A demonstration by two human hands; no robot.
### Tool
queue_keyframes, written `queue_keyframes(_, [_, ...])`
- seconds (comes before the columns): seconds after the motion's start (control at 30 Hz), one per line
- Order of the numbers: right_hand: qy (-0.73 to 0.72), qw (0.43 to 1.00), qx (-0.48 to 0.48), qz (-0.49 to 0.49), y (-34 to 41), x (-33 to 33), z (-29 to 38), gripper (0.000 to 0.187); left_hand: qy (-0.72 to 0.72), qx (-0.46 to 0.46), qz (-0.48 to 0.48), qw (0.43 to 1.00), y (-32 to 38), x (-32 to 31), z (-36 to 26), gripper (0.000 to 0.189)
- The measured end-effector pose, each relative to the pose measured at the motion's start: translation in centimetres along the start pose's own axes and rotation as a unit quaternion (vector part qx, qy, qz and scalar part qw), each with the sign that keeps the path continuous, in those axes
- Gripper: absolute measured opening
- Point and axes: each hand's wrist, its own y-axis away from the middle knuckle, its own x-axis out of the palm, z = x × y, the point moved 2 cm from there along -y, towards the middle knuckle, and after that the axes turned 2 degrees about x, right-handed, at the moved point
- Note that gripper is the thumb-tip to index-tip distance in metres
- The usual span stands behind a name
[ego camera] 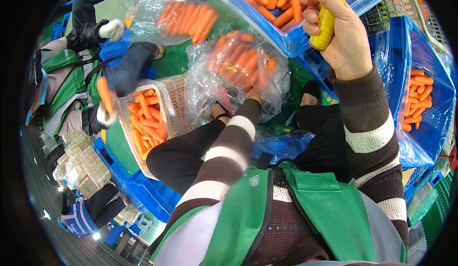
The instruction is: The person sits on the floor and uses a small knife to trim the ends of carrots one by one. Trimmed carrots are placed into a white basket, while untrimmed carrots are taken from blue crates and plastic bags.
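My right hand (347,40) grips a handle wrapped in yellow tape (327,23), raised at the right above a blue crate's corner. A bit of metal shows at the handle's top end; the rest of the tool is out of frame. My left hand (254,95) reaches into a clear plastic bag (200,83) on the floor between my feet. Carrots (247,64) fill this bag, several lying side by side. Its film and some blur cover my left fingers, so their grip on any carrot cannot be made out.
Ahead stands a film-lined blue crate (297,46) of carrots; another blue crate (438,123) with carrots is at right. Left of my leg is a cream basket (179,98) of carrots. A second bag of carrots (189,19) lies beyond. A gloved co-worker (71,83) holds a carrot at left.
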Motion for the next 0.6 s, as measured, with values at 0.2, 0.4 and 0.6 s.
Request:
queue_keyframes(0.2, [-0.026, 0.999, -0.007, 0.026, 0.1, 0.1, -0.2, 0.008, 0.010, -0.002, -0.006, 1.000, 0.7, -0.4, 0.6, 0.045])
queue_keyframes(0.4, [-0.028, 0.999, 0.000, 0.025, 0.2, 0.3, -0.4, 0.008, -0.003, -0.009, -0.029, 1.000, -0.2, -2.4, -1.2, 0.043])
queue_keyframes(0.6, [-0.036, 0.999, 0.006, 0.038, 0.1, 0.3, -0.7, 0.009, -0.008, 0.005, -0.037, 0.999, -0.8, -3.5, -2.8, 0.041])
